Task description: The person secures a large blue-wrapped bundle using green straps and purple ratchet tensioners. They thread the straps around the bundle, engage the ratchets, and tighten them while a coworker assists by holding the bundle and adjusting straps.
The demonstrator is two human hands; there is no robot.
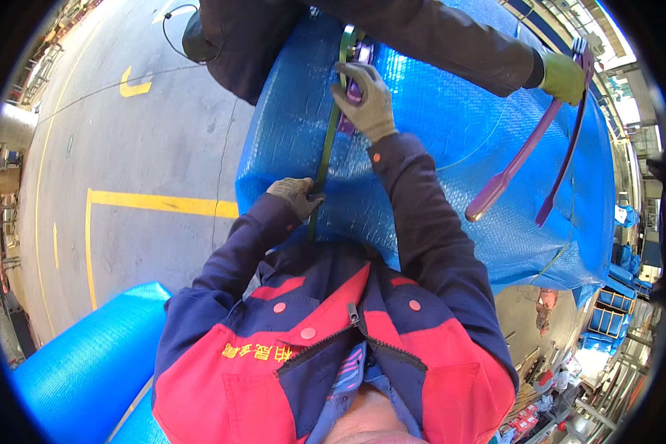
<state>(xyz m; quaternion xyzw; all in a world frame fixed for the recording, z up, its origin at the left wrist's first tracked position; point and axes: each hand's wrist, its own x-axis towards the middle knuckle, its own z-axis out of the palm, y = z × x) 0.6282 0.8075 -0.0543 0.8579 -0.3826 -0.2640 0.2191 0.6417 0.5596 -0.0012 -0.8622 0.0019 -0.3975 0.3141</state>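
A big load wrapped in blue bubble sheet (451, 140) fills the space ahead of both my hands, its wrapped face running up and away from me. Behind my left elbow, low and to the left, lies another blue wrapped roll (89, 362) on the grey concrete floor (126, 148), which carries yellow painted lines.

Down the front of the load, between my hands, runs a green strap (325, 148), pulled straight. My left hand (297, 195), in a grey work glove, is closed tight around the lower stretch of this strap, near my chest. My right hand (366, 103), also gloved, sits higher up the same strap, fingers curled onto it and onto a purple piece (354, 92) that lies against it; how firmly that hand grips I cannot tell.

Beyond my right hand, at the top of the load, another person in a dark jacket (436, 37) leans over it. Their green-gloved hand (562, 78), well off to the right of mine, holds a purple long-handled tool (525, 148) whose two arms hang down across the blue wrap.
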